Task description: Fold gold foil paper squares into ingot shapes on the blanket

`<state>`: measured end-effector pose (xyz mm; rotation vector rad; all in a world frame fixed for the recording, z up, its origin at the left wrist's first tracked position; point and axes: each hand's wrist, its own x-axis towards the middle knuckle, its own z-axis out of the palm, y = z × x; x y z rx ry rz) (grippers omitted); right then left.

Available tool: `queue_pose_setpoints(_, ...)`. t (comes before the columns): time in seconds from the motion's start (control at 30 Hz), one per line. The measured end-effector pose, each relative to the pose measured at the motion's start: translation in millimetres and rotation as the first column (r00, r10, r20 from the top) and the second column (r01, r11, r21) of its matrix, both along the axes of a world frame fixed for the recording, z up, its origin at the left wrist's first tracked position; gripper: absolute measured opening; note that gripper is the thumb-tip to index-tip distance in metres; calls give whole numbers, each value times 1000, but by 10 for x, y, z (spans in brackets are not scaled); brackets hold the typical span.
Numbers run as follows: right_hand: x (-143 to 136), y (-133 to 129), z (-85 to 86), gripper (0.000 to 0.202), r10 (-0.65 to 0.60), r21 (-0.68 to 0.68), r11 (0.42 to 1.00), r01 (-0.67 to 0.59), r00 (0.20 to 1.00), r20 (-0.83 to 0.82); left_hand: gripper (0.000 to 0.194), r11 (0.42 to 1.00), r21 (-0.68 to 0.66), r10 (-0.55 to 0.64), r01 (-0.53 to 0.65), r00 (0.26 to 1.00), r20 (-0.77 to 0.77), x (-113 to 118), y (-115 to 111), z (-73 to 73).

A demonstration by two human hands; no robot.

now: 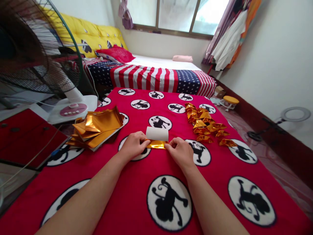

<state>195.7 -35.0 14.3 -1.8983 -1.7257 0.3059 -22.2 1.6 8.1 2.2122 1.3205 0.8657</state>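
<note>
Left hand [134,144]: my fingers [144,144] pinch the gold sheet [157,145] by its left end.
Right hand [181,150]: fingers pinch its right end.
Gold sheet: part-folded on the red cloth [129,199], between my 2 hands.
White back [157,133]: stands beyond the fold; could skew if I press 1 side harder.
Stacked sheets [101,125]: loose; might scatter if the fan [36,45] blows across them.

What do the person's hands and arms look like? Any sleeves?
The left hand and right hand wear no gloves. The left forearm and right forearm are bare where they show: no sleeve, watch or bracelet. No ring shows either.
</note>
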Motion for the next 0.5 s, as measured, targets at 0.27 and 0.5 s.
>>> queue_pose_setpoints(0.27, -34, -5, 48, 19, -36, -65, 997, 39, 998, 51, 17, 994, 36, 104, -104, 994, 16, 16, -6, -8)
queue_pose_setpoints(0.5, -73, -21, 85, 21, -60, -88, 994, 70, 993, 105, 18, 989, -26, 145, -146, 989, -32, 28, -19, 47)
